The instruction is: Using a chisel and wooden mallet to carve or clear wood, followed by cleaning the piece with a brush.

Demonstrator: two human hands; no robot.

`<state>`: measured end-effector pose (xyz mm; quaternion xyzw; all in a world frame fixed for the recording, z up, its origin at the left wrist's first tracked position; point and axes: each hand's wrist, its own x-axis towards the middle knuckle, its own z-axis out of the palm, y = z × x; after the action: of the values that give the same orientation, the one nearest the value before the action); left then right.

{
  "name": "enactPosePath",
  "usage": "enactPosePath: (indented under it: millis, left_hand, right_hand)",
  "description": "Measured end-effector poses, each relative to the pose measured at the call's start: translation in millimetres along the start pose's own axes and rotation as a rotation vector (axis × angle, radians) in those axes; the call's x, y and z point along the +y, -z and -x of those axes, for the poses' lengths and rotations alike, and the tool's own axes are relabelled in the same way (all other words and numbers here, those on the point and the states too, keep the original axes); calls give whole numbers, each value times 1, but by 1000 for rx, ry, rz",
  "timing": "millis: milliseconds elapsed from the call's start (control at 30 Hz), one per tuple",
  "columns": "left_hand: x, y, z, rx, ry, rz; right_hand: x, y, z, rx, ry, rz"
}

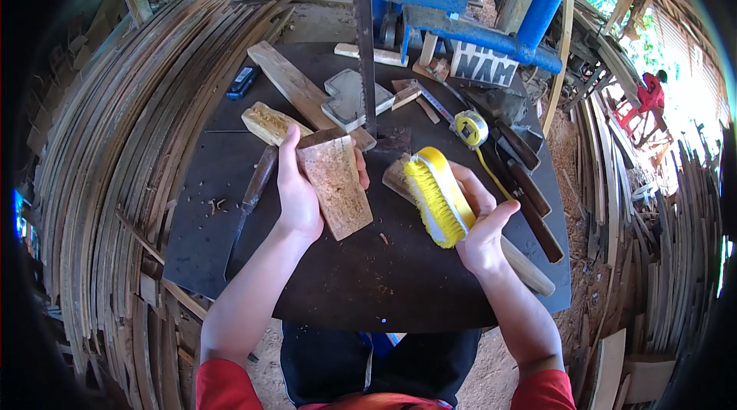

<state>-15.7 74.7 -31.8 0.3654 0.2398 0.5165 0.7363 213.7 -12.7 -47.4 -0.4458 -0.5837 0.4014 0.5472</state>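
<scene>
My left hand is closed around a wooden block, tilted with its broad, speckled face toward me. In my right hand is a yellow scrubbing brush, its yellow bristles turned toward the block. Brush and block are apart, both above the dark saw table. Behind the left hand lies a rough piece of wood, beside a tool with a wooden handle and a long, thin metal part. Under the brush, a rounded wooden bar sticks out toward the right.
An upright bandsaw blade stands beyond my hands, near a blue metal frame. A yellow tape measure, wooden-handled tools and a grey shaped block lie around it. Stacked wood strips flank the table. A person in red is far right.
</scene>
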Motion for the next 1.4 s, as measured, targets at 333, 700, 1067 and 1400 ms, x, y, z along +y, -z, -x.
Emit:
enactPosePath:
  millis: [333,700,1067,1400]
  left_hand:
    - [-5,-7,1,46,79,-54]
    - [-9,-4,1,-8,93,-58]
    - [-12,-6,4,-179,110,-95]
    - [-21,-1,9,-263,94,-293]
  right_hand:
    - [3,-2,-1,-14,-45,-112]
    - [-6,-5,-4,4,-35,-155]
    - [-13,-3,-3,5,-41,-136]
    - [-11,0,-1,-22,-36,-133]
